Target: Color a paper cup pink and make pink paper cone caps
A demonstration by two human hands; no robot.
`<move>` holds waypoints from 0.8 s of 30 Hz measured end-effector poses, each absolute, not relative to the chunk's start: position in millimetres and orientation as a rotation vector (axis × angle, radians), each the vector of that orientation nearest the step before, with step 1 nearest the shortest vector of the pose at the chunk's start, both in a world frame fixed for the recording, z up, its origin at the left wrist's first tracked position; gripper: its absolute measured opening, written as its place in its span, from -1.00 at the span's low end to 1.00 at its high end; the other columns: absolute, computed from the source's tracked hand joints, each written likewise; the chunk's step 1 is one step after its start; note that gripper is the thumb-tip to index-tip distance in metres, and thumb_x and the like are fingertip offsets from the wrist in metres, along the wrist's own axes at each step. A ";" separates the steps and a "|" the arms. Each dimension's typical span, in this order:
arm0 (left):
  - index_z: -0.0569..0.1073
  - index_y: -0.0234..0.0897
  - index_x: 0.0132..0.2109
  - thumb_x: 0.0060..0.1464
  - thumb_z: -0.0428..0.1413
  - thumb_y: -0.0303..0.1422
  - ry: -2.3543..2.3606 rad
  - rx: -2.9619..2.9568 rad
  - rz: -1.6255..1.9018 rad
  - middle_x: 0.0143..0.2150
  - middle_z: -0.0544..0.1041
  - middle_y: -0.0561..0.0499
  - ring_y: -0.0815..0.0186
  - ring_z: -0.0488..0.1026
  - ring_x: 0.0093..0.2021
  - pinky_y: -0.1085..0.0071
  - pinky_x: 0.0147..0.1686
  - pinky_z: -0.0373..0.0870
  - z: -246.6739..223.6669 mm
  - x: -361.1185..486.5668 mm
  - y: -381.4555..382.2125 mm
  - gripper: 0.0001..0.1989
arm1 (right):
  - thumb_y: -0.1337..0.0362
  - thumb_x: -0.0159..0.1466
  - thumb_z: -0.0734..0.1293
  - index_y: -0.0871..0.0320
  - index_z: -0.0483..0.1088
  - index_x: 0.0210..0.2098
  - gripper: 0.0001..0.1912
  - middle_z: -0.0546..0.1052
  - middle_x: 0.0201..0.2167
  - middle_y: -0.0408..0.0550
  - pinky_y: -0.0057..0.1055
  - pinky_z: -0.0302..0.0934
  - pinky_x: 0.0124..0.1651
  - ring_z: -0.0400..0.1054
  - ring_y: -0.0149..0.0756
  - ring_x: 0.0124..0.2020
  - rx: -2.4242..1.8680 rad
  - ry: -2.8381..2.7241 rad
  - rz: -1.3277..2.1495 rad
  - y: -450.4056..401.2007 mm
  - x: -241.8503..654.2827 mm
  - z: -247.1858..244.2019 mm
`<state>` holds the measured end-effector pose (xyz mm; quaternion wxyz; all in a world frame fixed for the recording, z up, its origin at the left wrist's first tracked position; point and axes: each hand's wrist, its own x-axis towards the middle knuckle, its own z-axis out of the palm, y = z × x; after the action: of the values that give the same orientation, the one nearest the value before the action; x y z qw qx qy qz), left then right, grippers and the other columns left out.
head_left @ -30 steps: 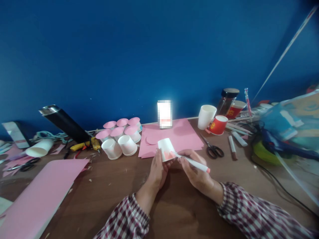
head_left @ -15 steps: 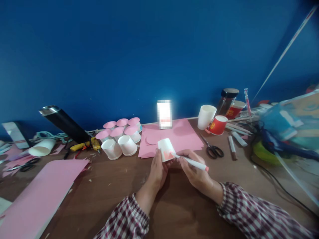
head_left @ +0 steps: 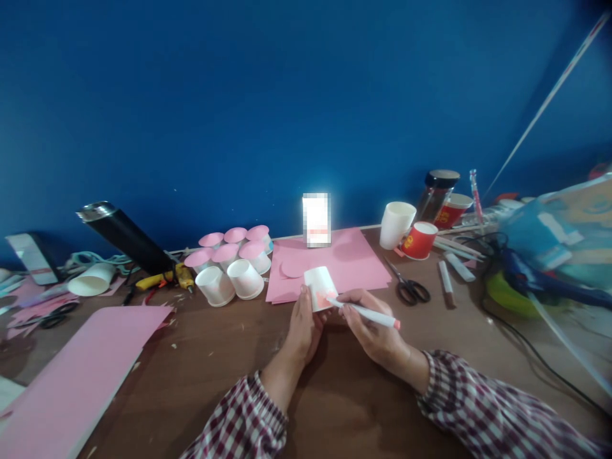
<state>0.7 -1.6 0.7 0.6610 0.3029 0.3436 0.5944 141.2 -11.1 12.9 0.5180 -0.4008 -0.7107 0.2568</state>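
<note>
My left hand [head_left: 305, 328] is closed around the lower left side of a white paper cup [head_left: 317, 280], which it holds tilted above the brown table. Orange-pink colouring shows low on the cup's side. Between the fingers of my right hand [head_left: 370, 325] is a white marker [head_left: 370, 313] with an orange end. Its tip points at the coloured patch and seems to touch the cup. Behind the cup lie pink paper sheets [head_left: 356, 261], with a pink paper circle [head_left: 291, 269] on top.
Left of the sheets stand several paper cups [head_left: 245, 279], some topped with pink discs. Black scissors [head_left: 412, 291] and another marker [head_left: 446, 280] lie to the right, before a red cup [head_left: 421, 241]. A black flask [head_left: 127, 236] leans near a yellow glue gun [head_left: 165, 279]. Pink card [head_left: 81, 382] covers the left front.
The marker tip has shifted slightly left over the coloured patch on the cup. A cup lying at the far left has moved slightly to the right in view. Both hands keep their holds.
</note>
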 end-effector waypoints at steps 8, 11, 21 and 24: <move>0.43 -0.30 -0.19 0.15 0.01 0.03 0.795 0.695 1.347 -0.28 0.49 -0.10 0.24 0.42 -0.28 0.30 -0.21 0.37 -0.4 0.5 -1.1 -0.56 | 0.36 0.29 0.28 0.13 0.42 -0.21 -0.90 0.54 -0.37 -0.11 -0.51 0.31 -0.33 0.43 -0.39 -0.41 -0.962 -1.699 0.580 -11.7 141.2 12.2; 0.43 -0.29 -0.22 0.12 0.01 0.07 0.803 0.710 1.335 -0.31 0.47 -0.10 0.22 0.40 -0.30 0.29 -0.23 0.36 1.0 0.5 -1.5 -0.53 | 0.36 0.29 0.28 0.13 0.42 -0.22 -0.91 0.54 -0.38 -0.10 -0.49 0.31 -0.34 0.43 -0.38 -0.41 -0.953 -1.737 0.576 -12.2 141.1 12.9; 0.44 -0.29 -0.20 0.15 0.02 0.02 0.767 0.677 1.345 -0.29 0.49 -0.10 0.23 0.41 -0.30 0.30 -0.22 0.36 -1.1 0.8 -1.0 -0.57 | 0.36 0.29 0.28 0.15 0.42 -0.21 -0.90 0.54 -0.36 -0.09 -0.49 0.32 -0.30 0.44 -0.37 -0.39 -0.949 -1.720 0.583 -13.5 140.6 14.5; 0.45 -0.30 -0.20 0.17 0.02 0.00 0.757 0.692 1.357 -0.27 0.51 -0.13 0.21 0.43 -0.25 0.28 -0.17 0.37 -0.9 0.7 -1.4 -0.58 | 0.36 0.29 0.27 0.15 0.41 -0.21 -0.91 0.53 -0.38 -0.10 -0.49 0.31 -0.32 0.43 -0.37 -0.39 -0.968 -1.670 0.553 -13.1 140.9 14.9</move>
<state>0.7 -1.4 -0.9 0.6596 0.3057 0.3345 0.5996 140.9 -13.1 14.9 0.5370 -0.4068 -0.7016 0.2322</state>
